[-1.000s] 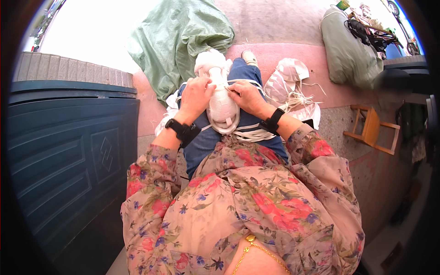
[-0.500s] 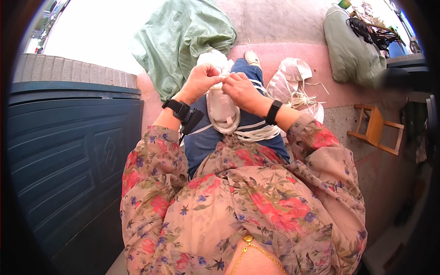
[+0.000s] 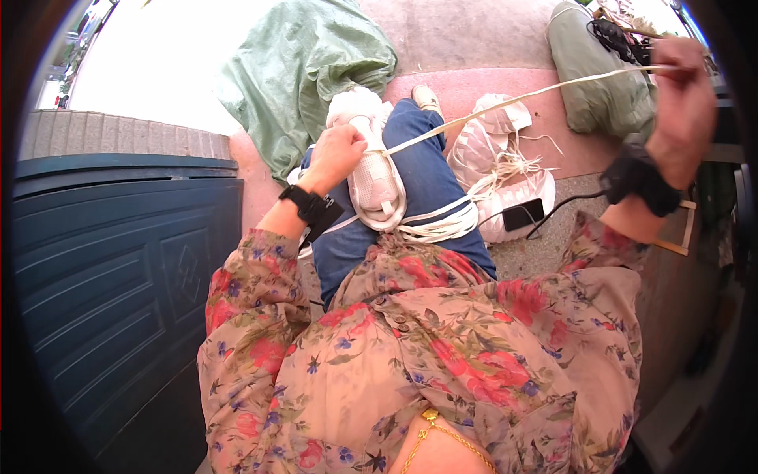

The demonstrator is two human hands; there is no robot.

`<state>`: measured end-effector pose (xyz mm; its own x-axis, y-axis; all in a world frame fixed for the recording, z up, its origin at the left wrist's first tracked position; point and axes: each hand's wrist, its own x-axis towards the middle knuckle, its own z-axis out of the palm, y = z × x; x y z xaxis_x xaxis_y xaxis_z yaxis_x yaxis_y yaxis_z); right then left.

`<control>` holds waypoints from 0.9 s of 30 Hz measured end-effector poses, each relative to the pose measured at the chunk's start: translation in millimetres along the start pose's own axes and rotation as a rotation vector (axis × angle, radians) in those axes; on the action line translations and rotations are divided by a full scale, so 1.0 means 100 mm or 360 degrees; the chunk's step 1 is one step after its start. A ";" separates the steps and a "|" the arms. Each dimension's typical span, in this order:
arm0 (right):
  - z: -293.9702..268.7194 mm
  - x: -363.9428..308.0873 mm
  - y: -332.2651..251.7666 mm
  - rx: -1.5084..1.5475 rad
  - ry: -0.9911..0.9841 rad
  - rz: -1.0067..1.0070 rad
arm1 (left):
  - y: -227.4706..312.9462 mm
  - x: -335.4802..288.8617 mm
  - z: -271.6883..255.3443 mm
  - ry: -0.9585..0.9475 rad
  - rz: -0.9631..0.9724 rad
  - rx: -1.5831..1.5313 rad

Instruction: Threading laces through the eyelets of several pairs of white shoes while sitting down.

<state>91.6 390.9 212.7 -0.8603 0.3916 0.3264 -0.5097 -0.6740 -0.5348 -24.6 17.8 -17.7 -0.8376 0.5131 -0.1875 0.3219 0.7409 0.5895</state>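
Note:
A white mesh shoe (image 3: 377,183) lies along my lap on my blue trousers, its heel toward me. My left hand (image 3: 338,155) is closed at the shoe's left side, by the lacing, its fingertips partly hidden. From the lacing a flat white shoelace (image 3: 505,103) runs taut up to the right. Its far end is pinched in my right hand (image 3: 681,103), raised far out to the right and slightly blurred. A bundle of loose white laces (image 3: 444,227) rests across my lap, just right of the heel.
More white shoes (image 3: 483,142) with tangled laces lie on the right, a dark phone-like device (image 3: 523,213) on one. A green sack (image 3: 312,79) stands ahead, a grey-green one (image 3: 600,79) at far right. A blue panelled door (image 3: 126,292) borders my left.
My right hand has swung from the shoe out to the far right, drawing the lace out straight. My left hand has stayed by the shoe, slightly lower. The device on the right has come into view.

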 end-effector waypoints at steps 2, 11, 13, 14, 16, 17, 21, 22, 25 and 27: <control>-0.33 -0.13 0.86 -0.0857 -0.0073 0.0196 | -0.18 -0.32 -0.07 0.0113 -0.0158 0.0097; -0.42 -1.41 3.19 -0.2095 -0.0751 0.1048 | -0.12 -0.63 0.12 0.0157 -0.0116 0.0267; -0.34 -1.50 3.34 -0.2323 -0.0714 0.1015 | -0.16 -0.63 0.13 0.0204 -0.0107 0.0017; -0.28 -1.51 3.36 -0.2491 -0.0806 0.0961 | -0.19 -0.63 0.13 0.0203 -0.0109 0.0012; -0.24 -1.54 3.42 -0.2655 -0.0913 0.0831 | -0.22 -0.62 0.13 0.0244 -0.0014 -0.0243; -0.23 -1.55 3.44 -0.2811 -0.1020 0.0690 | -0.23 -0.61 0.13 0.0244 -0.0017 -0.0247; -0.29 -1.62 3.56 -0.3101 -0.1387 0.0007 | -0.24 -0.60 0.11 0.0173 -0.0160 -0.0432; -0.30 -1.63 3.58 -0.3101 -0.1387 0.0008 | -0.23 -0.60 0.10 0.0160 -0.0191 -0.0489; -0.30 -1.60 3.62 -0.3093 -0.1501 -0.0039 | -0.22 -0.61 0.07 0.0159 -0.0197 -0.0471; -0.30 -1.56 3.64 -0.2842 -0.1447 0.0281 | -0.25 -0.62 0.07 0.0160 -0.0174 -0.0495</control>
<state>40.0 103.6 -55.8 -0.9292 -0.3525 0.1109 -0.3641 0.8226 -0.4368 22.1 -29.4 -26.9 -0.9041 0.3811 -0.1934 0.0908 0.6134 0.7845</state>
